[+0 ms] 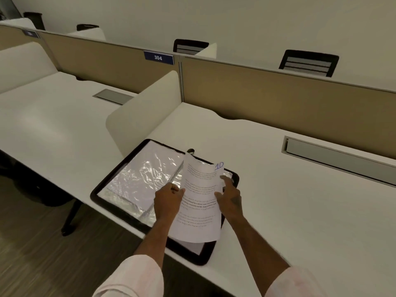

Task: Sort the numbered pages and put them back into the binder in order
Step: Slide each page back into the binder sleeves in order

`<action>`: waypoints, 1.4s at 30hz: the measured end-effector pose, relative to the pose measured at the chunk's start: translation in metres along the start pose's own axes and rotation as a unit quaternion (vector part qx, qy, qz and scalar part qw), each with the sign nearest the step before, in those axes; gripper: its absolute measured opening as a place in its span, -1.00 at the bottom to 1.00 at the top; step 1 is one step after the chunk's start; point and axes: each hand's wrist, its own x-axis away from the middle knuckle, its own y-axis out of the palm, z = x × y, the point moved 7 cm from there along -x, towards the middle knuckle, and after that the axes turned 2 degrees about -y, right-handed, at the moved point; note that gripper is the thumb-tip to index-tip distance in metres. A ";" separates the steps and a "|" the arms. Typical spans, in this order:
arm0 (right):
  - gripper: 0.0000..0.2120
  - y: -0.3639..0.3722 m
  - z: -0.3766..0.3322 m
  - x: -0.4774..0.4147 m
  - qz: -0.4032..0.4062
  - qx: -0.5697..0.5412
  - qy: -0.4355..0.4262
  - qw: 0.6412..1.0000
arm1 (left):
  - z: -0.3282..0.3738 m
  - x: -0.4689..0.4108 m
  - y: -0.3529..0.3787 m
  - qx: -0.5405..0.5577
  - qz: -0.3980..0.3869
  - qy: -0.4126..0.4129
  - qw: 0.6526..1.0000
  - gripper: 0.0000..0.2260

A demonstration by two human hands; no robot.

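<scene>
A black binder [102, 190] lies open on the white desk, its left side filled with shiny clear plastic sleeves [139, 174]. Over its right half I hold a printed page [199, 211] with "10" handwritten in blue at its top right corner. My left hand [168, 200] grips the page's left edge. My right hand [230, 196] rests against the page's right edge with fingers spread. More white paper shows under the page at the binder's near edge [192, 246].
A white divider panel [147, 108] rises just behind the binder on its left. A tan partition [278, 97] with a blue "304" sign [158, 57] closes the desk's far side. A grey cable hatch [334, 155] sits at the right. Black chairs stand beyond the partition.
</scene>
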 end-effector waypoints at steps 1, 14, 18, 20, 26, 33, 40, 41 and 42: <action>-0.63 0.004 -0.005 -0.003 0.003 0.013 -0.002 1.000 | 0.004 -0.003 0.000 -0.007 0.000 0.015 1.000 -0.82; -0.60 0.060 -0.074 0.008 0.119 0.057 0.109 0.985 | 0.032 -0.023 0.011 -0.071 -0.073 0.326 0.940 -0.90; -0.67 0.067 -0.086 0.023 0.165 0.068 0.120 0.977 | 0.003 -0.042 0.002 0.078 -0.171 0.284 0.940 -0.78; -0.65 0.072 -0.091 0.030 0.164 0.069 0.117 0.977 | -0.018 -0.059 -0.002 0.155 -0.208 0.161 0.952 -0.65; -0.58 0.080 -0.109 0.046 0.138 0.085 0.079 0.984 | -0.054 -0.049 0.015 0.273 -0.428 -0.074 0.858 -0.46; -0.67 0.094 -0.107 0.073 0.141 0.073 0.074 0.985 | -0.072 -0.023 0.015 0.298 -0.452 -0.083 0.836 -0.24; -0.74 0.113 -0.100 0.123 0.142 0.025 0.085 0.986 | -0.092 0.012 -0.011 0.305 -0.434 -0.091 0.843 -0.23; -0.74 0.113 -0.100 0.128 0.153 0.027 0.084 0.984 | -0.092 0.017 -0.015 0.304 -0.438 -0.093 0.841 -0.23; -0.74 0.112 -0.101 0.134 0.166 0.035 0.084 0.982 | -0.094 0.019 -0.019 0.300 -0.438 -0.089 0.843 -0.26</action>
